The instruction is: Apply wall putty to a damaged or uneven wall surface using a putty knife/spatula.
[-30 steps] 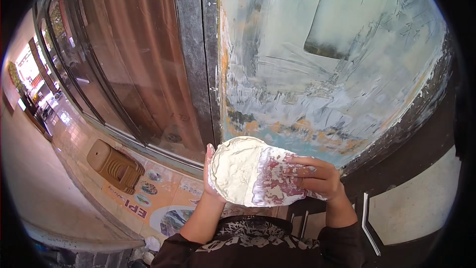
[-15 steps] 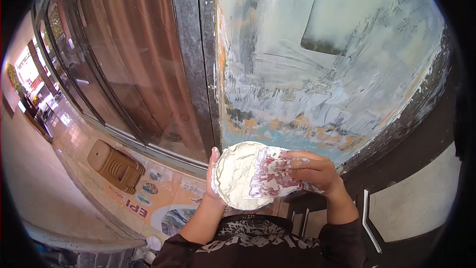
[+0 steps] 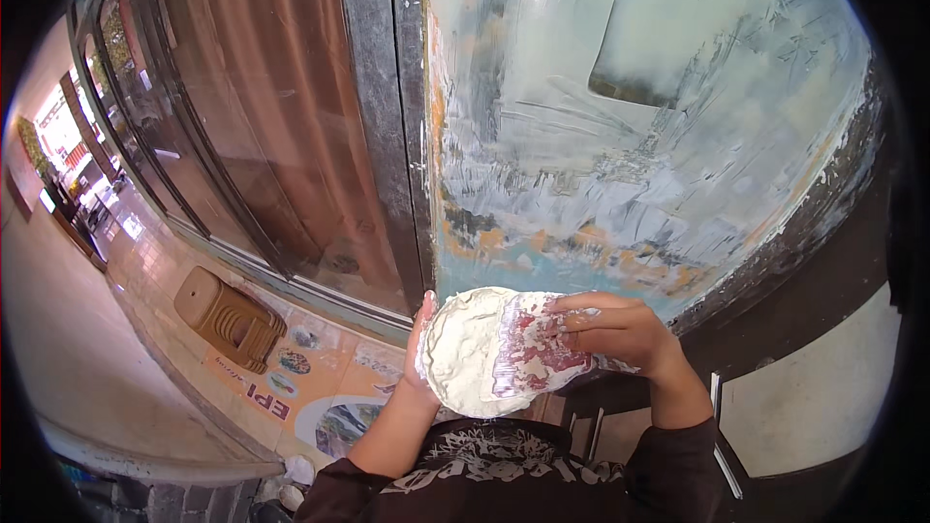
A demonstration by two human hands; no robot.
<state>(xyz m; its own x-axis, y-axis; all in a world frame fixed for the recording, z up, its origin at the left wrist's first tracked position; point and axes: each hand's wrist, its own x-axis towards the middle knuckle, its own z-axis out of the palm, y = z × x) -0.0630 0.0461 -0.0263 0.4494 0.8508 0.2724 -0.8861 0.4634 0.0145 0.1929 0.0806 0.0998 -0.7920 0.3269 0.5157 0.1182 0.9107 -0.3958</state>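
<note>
My left hand [image 3: 418, 353] is wrapped round the left side of a round tub [image 3: 433, 389] and holds it up in front of my body. Thick off-white putty [image 3: 463, 349] fills the tub to its rim, with an uneven, ridged surface. My right hand [image 3: 625, 331] grips a wide, flat reddish putty spreader [image 3: 542, 353], its fingers lying over the face and its thumb hidden. White smears cover much of the spreader, and its left edge lies over the right half of the putty. Putty also marks the right fingers.
Ahead stands a patchy blue-grey wall panel [image 3: 572, 155] with streaked filler and a dark-edged rectangle. A dark frame [image 3: 387, 116] separates it from glass doors with a brown curtain [image 3: 281, 107]. Stacked brown plastic stools [image 3: 228, 320] stand at left beside a printed orange sheet [image 3: 252, 385].
The tub, both hands and the spreader appear slightly lower and a little further right. The spreader stays over the putty, and both grips look the same.
</note>
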